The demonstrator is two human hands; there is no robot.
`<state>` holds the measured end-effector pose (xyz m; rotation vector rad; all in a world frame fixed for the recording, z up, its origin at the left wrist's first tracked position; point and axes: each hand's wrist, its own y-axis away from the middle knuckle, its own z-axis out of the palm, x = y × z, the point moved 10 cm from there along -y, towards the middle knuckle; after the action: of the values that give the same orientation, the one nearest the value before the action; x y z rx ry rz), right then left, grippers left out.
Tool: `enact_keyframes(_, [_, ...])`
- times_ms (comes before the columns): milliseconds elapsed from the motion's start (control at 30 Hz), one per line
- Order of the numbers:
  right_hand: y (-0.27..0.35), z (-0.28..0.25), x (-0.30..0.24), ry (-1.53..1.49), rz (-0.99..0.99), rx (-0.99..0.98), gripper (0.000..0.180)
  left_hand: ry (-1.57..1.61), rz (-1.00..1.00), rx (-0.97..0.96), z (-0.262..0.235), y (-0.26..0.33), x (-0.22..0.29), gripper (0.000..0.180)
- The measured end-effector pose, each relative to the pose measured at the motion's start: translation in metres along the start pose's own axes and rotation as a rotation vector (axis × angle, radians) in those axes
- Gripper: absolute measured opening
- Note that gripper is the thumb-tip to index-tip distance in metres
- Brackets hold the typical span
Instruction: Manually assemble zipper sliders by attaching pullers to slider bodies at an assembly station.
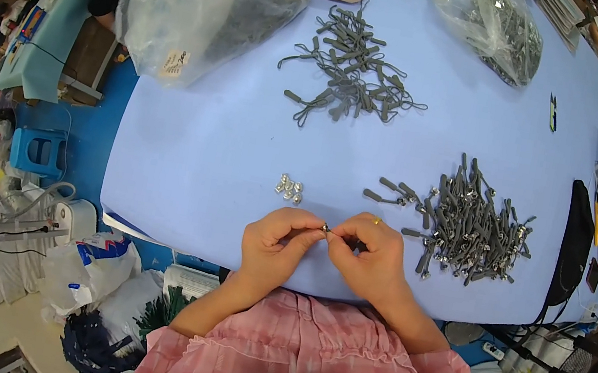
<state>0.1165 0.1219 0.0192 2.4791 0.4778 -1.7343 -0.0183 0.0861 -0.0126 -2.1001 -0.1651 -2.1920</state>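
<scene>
Near the table's front edge, my left hand [275, 247] and my right hand [366, 255] meet fingertip to fingertip, both pinched closed. Between them is a tiny dark and shiny piece [325, 228], which looks like a metal zipper slider. A dark grey zipper pull [361, 247] shows partly inside my right hand; the fingers hide the rest. Just beyond my left hand lie several loose silver zipper sliders [289, 187]. To the right of my right hand is a heap of grey zipper pulls with silver metal ends [471, 223]. Farther off, grey cord zipper pulls [358, 70] lie spread out without metal.
The blue-covered table [195, 145] carries a large clear plastic bag [201, 12] at far left and another bag of dark pieces [491, 29] at far right. Small snips [553, 113] and a black strip of cloth [574, 244] lie right. A blue stool [39, 151] stands left.
</scene>
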Motion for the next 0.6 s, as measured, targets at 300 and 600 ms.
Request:
enact_keyframes(300, [-0.004,0.009,0.012,-0.026,0.151,-0.269,0.004,-0.210,0.114,-0.168,0.013,-0.009,0.017,0.012])
enact_keyframes(600, [0.001,0.002,-0.018,0.119,-0.136,-0.135,0.005,-0.105,-0.111,-0.189,0.018,-0.004,-0.003,0.007])
